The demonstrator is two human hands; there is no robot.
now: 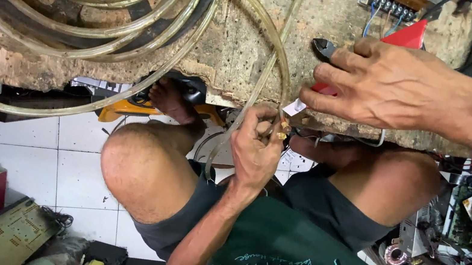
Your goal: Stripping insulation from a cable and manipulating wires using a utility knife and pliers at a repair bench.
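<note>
White floor tiles [76,144] show below a worn, pitted wooden bench [248,40]. At its near edge the left hand [257,148] pinches the end of a clear twin cable [273,42], whose long axis runs up from the fingers and curves away into coils at the bench's far left corner. Beside it, the right hand [385,85] grips red-handled cutters [397,41], jaws pointing left. A small white tag [293,108] sits between the hands.
</note>
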